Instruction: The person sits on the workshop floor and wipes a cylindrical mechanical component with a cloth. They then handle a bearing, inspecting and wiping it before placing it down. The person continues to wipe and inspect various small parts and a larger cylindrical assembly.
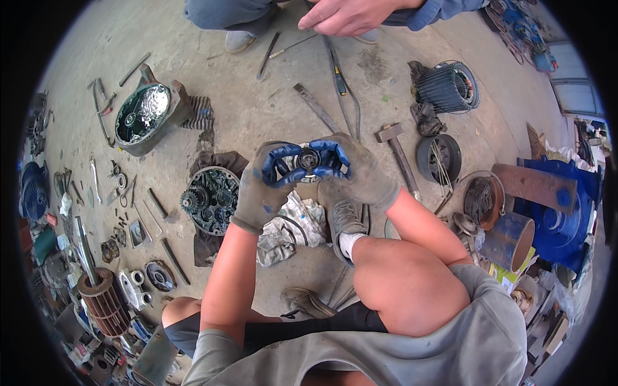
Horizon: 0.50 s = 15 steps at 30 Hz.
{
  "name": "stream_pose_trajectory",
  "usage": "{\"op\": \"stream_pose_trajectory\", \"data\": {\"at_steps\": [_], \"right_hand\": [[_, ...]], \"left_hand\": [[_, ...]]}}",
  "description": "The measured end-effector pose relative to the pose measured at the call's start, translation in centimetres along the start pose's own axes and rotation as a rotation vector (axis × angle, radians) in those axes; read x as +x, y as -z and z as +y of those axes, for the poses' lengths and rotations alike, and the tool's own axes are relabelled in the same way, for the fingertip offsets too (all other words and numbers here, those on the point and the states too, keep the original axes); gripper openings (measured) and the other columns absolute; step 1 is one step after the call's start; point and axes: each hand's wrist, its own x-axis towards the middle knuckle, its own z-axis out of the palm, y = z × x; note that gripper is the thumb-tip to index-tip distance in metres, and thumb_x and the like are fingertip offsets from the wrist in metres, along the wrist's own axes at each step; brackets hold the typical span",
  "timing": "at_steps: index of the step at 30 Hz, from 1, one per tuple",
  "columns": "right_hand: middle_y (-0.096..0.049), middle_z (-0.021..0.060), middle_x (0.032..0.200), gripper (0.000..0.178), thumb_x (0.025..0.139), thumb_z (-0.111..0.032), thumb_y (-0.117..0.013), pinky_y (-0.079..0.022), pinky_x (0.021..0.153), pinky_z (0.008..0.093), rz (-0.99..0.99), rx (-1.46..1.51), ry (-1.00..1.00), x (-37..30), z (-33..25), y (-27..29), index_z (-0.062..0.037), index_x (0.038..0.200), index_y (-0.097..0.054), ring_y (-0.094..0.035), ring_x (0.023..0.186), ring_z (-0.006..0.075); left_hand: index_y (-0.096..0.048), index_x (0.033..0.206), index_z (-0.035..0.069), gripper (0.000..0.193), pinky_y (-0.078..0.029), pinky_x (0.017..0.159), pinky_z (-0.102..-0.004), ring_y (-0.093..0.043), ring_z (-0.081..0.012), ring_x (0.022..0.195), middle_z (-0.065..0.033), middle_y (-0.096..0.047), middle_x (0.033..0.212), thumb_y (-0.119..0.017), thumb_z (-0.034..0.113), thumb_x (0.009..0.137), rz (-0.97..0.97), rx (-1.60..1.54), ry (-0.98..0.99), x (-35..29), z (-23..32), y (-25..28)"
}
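Both my hands wear grey work gloves with blue-stained fingers. Between them, out in front of my knees, they hold a small round metal part with a dark ring-shaped centre (309,157), which looks like a bearing. My left hand (269,177) curls its fingers around the left side of it. From the right side, my right hand (353,168) grips it with bent fingers. Below and to the left, an open gear housing (214,201) full of oily gears rests on dark cloth. A crumpled, stained white rag (293,228) lies under my hands.
Across from me another person's hand (351,14) reaches in. A sledgehammer (399,154), flat bar (317,108) and cable lie ahead. A green housing (143,116) sits far left, a motor stator (449,87) far right. A rotor (103,301) and loose parts crowd the left; steel pipes (508,241) the right.
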Motion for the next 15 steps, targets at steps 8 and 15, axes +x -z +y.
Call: {"op": "stream_pose_trajectory", "data": {"at_steps": [8, 15], "right_hand": [[-0.065, 0.0207, 0.127, 0.062, 0.086, -0.015, -0.087, -0.055, 0.102, 0.0479, -0.001, -0.041, -0.018, -0.2, 0.4, -0.3, -0.0032, 0.139, -0.059, -0.066, 0.118, 0.0418], [-0.068, 0.0146, 0.124, 0.054, 0.087, -0.008, -0.084, -0.057, 0.096, 0.0386, 0.063, 0.074, -0.016, 0.0, -0.8, 0.2, -0.0036, 0.137, -0.065, -0.071, 0.111, 0.0283]], "left_hand": [[-0.071, 0.125, 0.001, 0.038, -0.057, 0.085, -0.0266, -0.069, -0.011, 0.098, -0.0056, -0.073, 0.118, -0.084, -0.001, 0.089, 0.035, 0.16, -0.15, 0.2, 0.9, 0.1], [-0.071, 0.116, 0.003, 0.02, -0.056, 0.081, -0.0257, -0.069, -0.0111, 0.088, -0.0035, -0.074, 0.109, -0.078, 0.003, 0.097, 0.117, -0.095, 0.062, 0.2, 0.0, 0.1]]}}
